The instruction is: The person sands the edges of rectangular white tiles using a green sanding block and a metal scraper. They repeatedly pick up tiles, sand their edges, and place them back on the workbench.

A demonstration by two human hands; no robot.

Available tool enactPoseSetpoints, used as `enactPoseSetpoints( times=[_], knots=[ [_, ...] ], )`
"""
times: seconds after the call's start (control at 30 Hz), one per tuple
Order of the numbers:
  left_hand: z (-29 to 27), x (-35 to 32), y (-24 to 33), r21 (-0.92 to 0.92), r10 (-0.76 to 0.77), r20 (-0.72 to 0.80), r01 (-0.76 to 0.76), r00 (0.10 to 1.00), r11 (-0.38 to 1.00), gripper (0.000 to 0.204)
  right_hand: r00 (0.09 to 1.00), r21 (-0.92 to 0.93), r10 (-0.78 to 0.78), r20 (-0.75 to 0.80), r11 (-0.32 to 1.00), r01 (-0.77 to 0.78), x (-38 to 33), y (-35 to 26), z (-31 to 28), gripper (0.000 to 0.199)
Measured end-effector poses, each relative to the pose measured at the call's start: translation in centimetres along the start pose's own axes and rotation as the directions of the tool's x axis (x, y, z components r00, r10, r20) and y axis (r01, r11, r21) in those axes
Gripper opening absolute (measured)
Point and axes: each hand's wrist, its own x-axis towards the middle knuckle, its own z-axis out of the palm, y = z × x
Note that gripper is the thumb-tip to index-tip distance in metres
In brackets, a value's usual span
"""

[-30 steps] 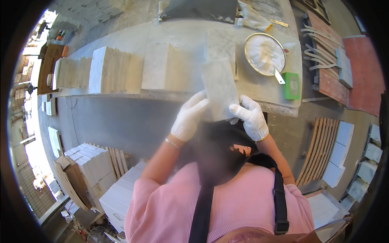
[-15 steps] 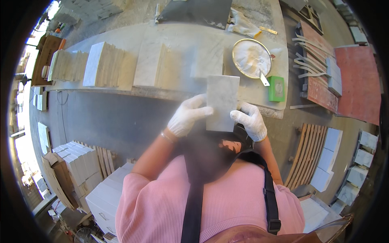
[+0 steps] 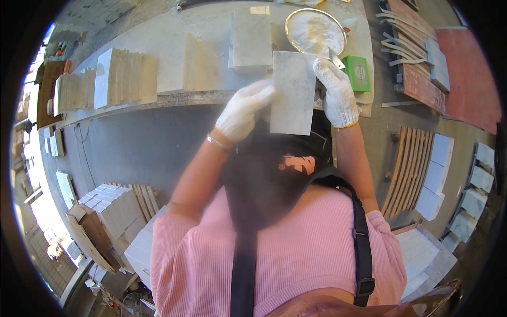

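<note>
In front of my chest, a pale grey marbled stone tile (image 3: 292,95) is held upright lengthwise with its broad face toward me. My left hand (image 3: 244,110), in a white knit glove, closes on its left edge. The other long edge is gripped by my right hand (image 3: 339,96), gloved too, with the thumb near the top corner; the fingers behind are hidden. Beyond the tile, a round gold-rimmed pan (image 3: 287,30) holds white powder (image 3: 316,33). A scraper-like tool (image 3: 337,62) leans out of it, beside a green box (image 3: 357,74).
Along the worktable (image 3: 211,95) stand rows of upright tiles (image 3: 119,79) and another tile stack (image 3: 252,39). At right are a red board (image 3: 467,74) with pale straps (image 3: 401,39) and a slatted wooden pallet (image 3: 405,171). White boxes (image 3: 113,214) are stacked at lower left.
The view has shifted, so the table sits higher. The tile appears higher and larger, still between both hands. My right hand has moved up along its right edge.
</note>
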Motion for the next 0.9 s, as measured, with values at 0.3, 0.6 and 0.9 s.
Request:
enactPoseSetpoints(
  times=[0.3, 0.6, 0.9],
  knots=[
    [1.1, 0.9, -0.2, -0.051, 0.021, -0.026, -0.022, 0.999, 0.998, 0.044, 0.999, 0.149, 0.01, 0.052, 0.989, -0.017, -2.4, -0.4, -0.1, 0.046],
    [1.2, 1.3, -0.2, -0.025, 0.092, -0.03, -0.093, 0.995, 0.995, 0.042, 0.96, 0.079, 0.191, 0.206, 0.974, -0.211, -5.9, 0.7, -1.8, 0.07],
    [1.7, 2.0, -0.1, -0.019, 0.032, -0.02, -0.033, 0.999, 0.999, 0.044, 0.998, 0.012, -0.023, 0.064, 1.0, 0.022, -5.2, -1.5, -3.4, 0.07]
  ],
)
